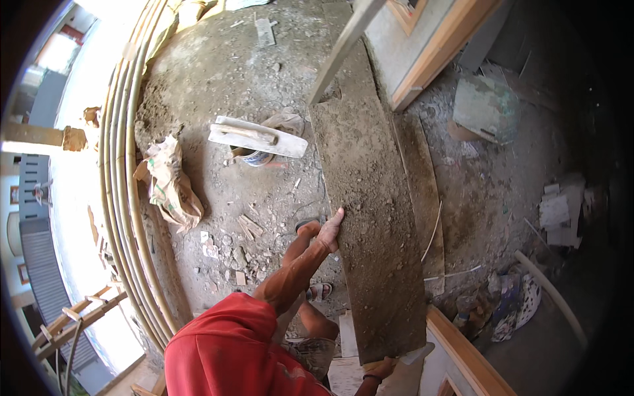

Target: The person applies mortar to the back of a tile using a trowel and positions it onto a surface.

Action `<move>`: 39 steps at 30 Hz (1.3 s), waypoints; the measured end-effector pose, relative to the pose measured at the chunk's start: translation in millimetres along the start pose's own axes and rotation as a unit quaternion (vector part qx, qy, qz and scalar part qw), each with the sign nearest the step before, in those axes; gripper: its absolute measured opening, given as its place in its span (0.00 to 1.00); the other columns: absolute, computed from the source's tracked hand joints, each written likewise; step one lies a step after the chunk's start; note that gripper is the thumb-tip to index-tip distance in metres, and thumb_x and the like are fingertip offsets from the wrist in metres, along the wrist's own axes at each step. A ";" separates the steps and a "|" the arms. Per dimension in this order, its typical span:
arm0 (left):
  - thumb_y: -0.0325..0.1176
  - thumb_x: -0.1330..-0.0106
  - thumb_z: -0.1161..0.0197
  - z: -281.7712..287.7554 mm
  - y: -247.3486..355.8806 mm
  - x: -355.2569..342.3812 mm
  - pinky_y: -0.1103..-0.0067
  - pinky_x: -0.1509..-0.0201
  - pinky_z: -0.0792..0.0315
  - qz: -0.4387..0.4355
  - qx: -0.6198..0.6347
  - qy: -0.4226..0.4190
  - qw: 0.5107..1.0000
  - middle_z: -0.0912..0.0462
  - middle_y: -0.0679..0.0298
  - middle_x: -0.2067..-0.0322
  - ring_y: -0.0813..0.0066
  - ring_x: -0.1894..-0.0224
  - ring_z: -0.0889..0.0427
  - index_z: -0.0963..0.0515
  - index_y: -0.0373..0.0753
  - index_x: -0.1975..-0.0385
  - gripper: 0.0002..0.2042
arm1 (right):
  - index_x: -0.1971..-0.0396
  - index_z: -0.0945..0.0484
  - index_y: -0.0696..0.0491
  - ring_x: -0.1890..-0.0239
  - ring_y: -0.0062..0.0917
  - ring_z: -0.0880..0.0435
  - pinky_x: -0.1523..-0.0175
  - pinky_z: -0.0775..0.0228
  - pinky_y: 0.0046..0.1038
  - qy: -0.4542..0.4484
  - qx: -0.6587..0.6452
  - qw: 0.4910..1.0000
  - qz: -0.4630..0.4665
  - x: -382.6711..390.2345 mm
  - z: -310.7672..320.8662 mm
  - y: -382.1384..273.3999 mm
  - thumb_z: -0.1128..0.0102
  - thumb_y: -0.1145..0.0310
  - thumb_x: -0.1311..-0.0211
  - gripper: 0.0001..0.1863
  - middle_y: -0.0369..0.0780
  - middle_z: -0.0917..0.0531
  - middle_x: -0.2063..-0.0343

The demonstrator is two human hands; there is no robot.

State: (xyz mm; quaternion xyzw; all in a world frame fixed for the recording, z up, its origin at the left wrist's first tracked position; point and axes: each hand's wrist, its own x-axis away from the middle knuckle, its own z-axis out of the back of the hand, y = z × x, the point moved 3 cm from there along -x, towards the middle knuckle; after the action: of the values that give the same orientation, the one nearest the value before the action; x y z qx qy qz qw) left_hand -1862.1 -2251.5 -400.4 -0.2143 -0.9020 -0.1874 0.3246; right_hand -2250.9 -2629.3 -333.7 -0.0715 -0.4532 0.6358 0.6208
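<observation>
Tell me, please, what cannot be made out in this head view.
All in the head view:
- Left hand: any fingers under the board, hidden by its edge.
- Right hand: its full grip, partly hidden at the board's end; the forearm is cut off by the bottom edge.
- Bucket: its inside, covered by the trowel above.
- Paper bag: any contents, hidden by its crumpled sides.
</observation>
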 end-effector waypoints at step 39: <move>0.31 0.41 0.38 161.3 915.1 409.9 0.70 0.57 0.26 -0.500 0.136 0.406 0.753 0.24 0.56 0.59 0.64 0.60 0.23 0.34 0.33 0.49 0.21 | 0.71 0.27 0.58 0.75 0.32 0.27 0.71 0.33 0.37 -0.507 0.512 0.673 0.165 656.1 -769.8 -548.2 0.37 0.70 0.62 0.15 0.42 0.27 0.75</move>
State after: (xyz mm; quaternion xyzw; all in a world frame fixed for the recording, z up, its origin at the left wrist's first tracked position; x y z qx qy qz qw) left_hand -1764.3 -1299.2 -61.3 0.4095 -0.6800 -0.2678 0.5461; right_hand -1494.4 -1793.1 -105.5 0.5175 -0.2824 0.7989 0.1196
